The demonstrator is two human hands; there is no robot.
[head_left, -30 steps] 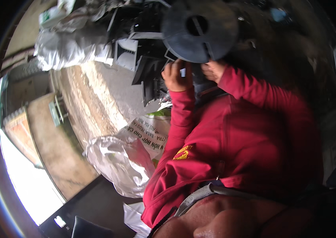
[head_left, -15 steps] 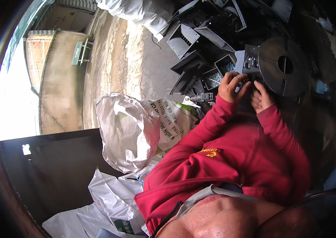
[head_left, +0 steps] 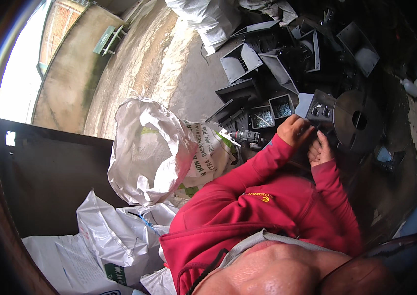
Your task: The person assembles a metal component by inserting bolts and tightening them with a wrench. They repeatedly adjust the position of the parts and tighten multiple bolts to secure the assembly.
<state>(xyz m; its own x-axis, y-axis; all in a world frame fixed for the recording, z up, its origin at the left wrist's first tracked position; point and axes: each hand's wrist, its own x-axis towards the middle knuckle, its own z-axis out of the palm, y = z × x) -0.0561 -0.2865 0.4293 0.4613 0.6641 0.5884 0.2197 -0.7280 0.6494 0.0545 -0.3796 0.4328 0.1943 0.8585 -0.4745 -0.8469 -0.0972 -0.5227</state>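
My left hand (head_left: 294,129) is closed, its fingers curled at the near left edge of a black metal piece with several small bolts (head_left: 320,109) on its top. Just to its right, my right hand (head_left: 320,148) has its fingers folded in and the thumb pointing up. Whatever either hand pinches is too small or hidden to make out. Beside the bolted piece stands a round black slotted disc (head_left: 343,118) with a hole in its middle. Two small black trays hold loose screws: one tray (head_left: 251,124) nearer, the other (head_left: 291,102) beyond it.
A power drill (head_left: 245,135) lies left of my left hand. Black metal housings (head_left: 240,63) are heaped at the far side. An open white woven sack (head_left: 144,152) stands at my left, with crumpled white bags (head_left: 115,236) below it. A dark panel (head_left: 46,182) borders the left.
The view has shifted, so the hands, disc and trays sit lower in the picture. Both hands stay close together beside the black piece, the right fingers a little more folded.
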